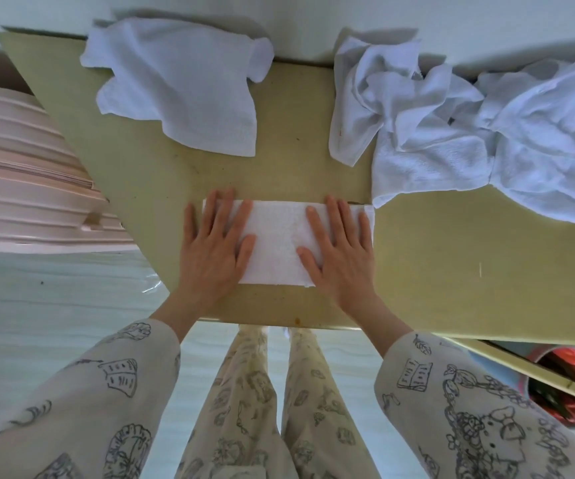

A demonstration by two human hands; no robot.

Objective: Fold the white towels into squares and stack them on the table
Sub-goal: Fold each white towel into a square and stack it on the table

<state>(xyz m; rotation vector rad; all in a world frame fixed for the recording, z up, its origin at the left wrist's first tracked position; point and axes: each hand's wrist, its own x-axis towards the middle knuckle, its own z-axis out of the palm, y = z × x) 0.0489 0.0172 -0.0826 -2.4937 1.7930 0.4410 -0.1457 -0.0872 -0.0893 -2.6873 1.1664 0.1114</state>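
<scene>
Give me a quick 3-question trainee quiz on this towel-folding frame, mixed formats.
1. True or false: both hands press flat on the folded towel.
2. Where does the crumpled towel pile lie? A) far right of the table B) on the floor C) under the left hand
3. Fill in: the loosely folded towel at far left overhangs the table's far ____.

Key: 1 true; 2 A; 3 edge. Left hand and right hand lie open-fingered.

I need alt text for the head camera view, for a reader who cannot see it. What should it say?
Both hands, left hand and right hand, press flat on a folded towel near the front edge of a table. A spread towel lies at the far left, a crumpled pile at the far right.
</scene>
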